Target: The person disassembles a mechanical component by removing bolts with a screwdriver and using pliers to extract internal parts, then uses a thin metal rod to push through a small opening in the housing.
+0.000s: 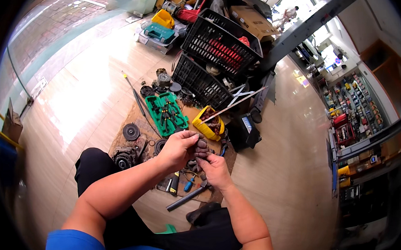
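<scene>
My left hand and my right hand meet in front of me above the cardboard mat. Both have their fingers closed around a small, dark grey, lumpy piece, too small and covered to name. Beneath and around them lie a blue-handled screwdriver, a black-and-yellow tool and a hammer-like tool with a long grey handle. Beyond my hands is an open green tool case with several pliers in it. To its right, a yellow container holds reddish-brown parts.
Greasy round machine parts, among them a pulley-like disc and a motor-like housing, lie on the left of the mat. Stacked black crates and a black box stand ahead and right. Stocked shelves line the right side.
</scene>
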A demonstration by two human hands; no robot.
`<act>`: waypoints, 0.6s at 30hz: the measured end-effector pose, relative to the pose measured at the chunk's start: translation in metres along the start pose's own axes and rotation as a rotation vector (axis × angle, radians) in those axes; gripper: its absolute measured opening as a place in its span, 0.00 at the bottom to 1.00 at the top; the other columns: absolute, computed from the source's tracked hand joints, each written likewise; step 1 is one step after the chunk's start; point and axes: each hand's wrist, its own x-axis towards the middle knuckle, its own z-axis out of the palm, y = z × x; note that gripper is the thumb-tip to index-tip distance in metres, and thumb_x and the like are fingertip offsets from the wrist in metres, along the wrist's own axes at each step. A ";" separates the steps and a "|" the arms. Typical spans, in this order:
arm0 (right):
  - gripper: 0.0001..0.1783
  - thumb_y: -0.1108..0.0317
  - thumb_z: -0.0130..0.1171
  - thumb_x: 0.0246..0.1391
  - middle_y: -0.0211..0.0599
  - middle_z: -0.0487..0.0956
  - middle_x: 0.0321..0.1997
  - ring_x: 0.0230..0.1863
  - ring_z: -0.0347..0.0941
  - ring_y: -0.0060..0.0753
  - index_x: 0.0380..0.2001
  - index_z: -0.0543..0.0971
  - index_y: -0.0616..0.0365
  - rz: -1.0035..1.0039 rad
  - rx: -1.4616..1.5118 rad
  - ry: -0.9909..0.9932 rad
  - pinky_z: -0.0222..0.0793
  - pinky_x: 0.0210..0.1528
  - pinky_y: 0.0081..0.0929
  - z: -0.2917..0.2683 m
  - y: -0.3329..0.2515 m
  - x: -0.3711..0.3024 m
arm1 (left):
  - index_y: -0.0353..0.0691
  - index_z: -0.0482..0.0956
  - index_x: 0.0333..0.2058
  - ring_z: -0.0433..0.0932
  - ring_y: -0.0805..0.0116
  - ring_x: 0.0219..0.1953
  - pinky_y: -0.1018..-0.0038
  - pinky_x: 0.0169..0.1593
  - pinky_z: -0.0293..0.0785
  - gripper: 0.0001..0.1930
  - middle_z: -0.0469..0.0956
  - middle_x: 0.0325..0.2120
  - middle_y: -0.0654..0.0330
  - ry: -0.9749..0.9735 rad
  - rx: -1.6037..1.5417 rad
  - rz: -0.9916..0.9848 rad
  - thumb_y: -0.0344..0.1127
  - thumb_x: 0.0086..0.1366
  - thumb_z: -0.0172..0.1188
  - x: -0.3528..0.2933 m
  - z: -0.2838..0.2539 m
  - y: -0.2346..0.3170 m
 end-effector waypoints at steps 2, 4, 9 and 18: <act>0.10 0.77 0.55 0.61 0.23 0.77 0.33 0.31 0.70 0.14 0.45 0.80 0.63 0.005 -0.067 -0.009 0.69 0.34 0.16 0.000 -0.004 0.002 | 0.32 0.72 0.41 0.80 0.60 0.33 0.67 0.39 0.79 0.08 0.78 0.32 0.54 0.009 0.010 0.006 0.31 0.71 0.48 0.002 -0.003 0.002; 0.13 0.77 0.54 0.60 0.20 0.78 0.35 0.36 0.70 0.12 0.47 0.79 0.63 0.092 -0.054 -0.052 0.69 0.39 0.15 -0.002 -0.009 0.003 | 0.32 0.72 0.42 0.80 0.60 0.33 0.67 0.38 0.80 0.08 0.78 0.32 0.54 0.037 0.025 0.001 0.31 0.71 0.48 -0.001 -0.004 0.002; 0.10 0.76 0.59 0.53 0.43 0.83 0.31 0.33 0.79 0.27 0.39 0.81 0.64 -0.111 -0.381 -0.087 0.73 0.38 0.25 -0.017 -0.025 0.008 | 0.34 0.74 0.41 0.81 0.62 0.31 0.68 0.38 0.79 0.08 0.79 0.30 0.56 0.010 0.013 -0.008 0.32 0.70 0.52 -0.006 -0.003 0.012; 0.06 0.71 0.60 0.51 0.48 0.79 0.31 0.35 0.76 0.52 0.33 0.79 0.60 -0.196 -0.744 -0.158 0.72 0.38 0.37 -0.035 -0.033 0.008 | 0.32 0.76 0.42 0.81 0.64 0.32 0.67 0.40 0.79 0.09 0.81 0.33 0.53 -0.016 0.202 -0.119 0.32 0.69 0.53 -0.015 -0.002 0.013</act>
